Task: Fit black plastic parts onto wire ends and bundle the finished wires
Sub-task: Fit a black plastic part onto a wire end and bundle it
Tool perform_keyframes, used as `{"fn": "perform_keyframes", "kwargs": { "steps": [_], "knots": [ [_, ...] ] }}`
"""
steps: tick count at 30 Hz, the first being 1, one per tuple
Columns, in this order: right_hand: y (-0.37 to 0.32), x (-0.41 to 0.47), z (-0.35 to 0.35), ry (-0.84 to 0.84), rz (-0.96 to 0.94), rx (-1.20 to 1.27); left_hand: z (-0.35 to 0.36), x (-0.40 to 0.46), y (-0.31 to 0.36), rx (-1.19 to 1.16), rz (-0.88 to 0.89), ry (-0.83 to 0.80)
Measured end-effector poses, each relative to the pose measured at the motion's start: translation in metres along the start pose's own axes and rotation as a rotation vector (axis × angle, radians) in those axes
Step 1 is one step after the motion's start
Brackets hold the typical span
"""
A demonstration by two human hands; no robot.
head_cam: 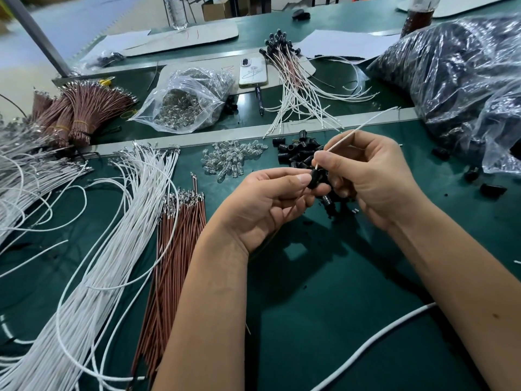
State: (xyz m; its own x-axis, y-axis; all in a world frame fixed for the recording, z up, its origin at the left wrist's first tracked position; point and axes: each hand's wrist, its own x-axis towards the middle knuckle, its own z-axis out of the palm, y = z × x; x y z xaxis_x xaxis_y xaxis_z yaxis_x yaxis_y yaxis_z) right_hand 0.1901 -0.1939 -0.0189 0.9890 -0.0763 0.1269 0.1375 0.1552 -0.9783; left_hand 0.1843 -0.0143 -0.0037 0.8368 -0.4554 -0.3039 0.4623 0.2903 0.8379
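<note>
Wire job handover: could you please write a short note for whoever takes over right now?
Left hand pinches a black part; a brown wire runs under its palm.
Right hand pinches a white wire, its end at the part.
Stock: loose parts, white wires, brown wires on the mat.
Done: fitted wires piled behind, unbundled.
Left: seat this wire, fit the rest, bundle.

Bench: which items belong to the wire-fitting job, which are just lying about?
In use: left hand pinching black part; right hand feeding white wire; loose black parts; white wires; brown wires.
Idle: phone; pen; water bottle.
</note>
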Motion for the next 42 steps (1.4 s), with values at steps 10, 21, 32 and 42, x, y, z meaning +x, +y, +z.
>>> {"fn": "perform_keyframes", "kwargs": {
  "steps": [10,21,32,42],
  "knots": [
    [-0.0026,0.0003,-0.0053,-0.182,0.104,-0.06,-0.0027,0.0005,-0.0009,0.037,0.036,0.014],
    [-0.0051,-0.0041,0.0,-0.248,0.105,-0.055,-0.0028,0.0008,-0.0026,0.074,0.055,0.049],
    [-0.0063,-0.0023,-0.0004,-0.162,0.089,0.032,0.0011,0.0015,-0.0016,0.03,0.014,0.051],
    [-0.0045,-0.0026,-0.0006,-0.216,0.065,-0.008,0.0001,0.0053,-0.0038,-0.003,0.015,0.077]
  ]
}}
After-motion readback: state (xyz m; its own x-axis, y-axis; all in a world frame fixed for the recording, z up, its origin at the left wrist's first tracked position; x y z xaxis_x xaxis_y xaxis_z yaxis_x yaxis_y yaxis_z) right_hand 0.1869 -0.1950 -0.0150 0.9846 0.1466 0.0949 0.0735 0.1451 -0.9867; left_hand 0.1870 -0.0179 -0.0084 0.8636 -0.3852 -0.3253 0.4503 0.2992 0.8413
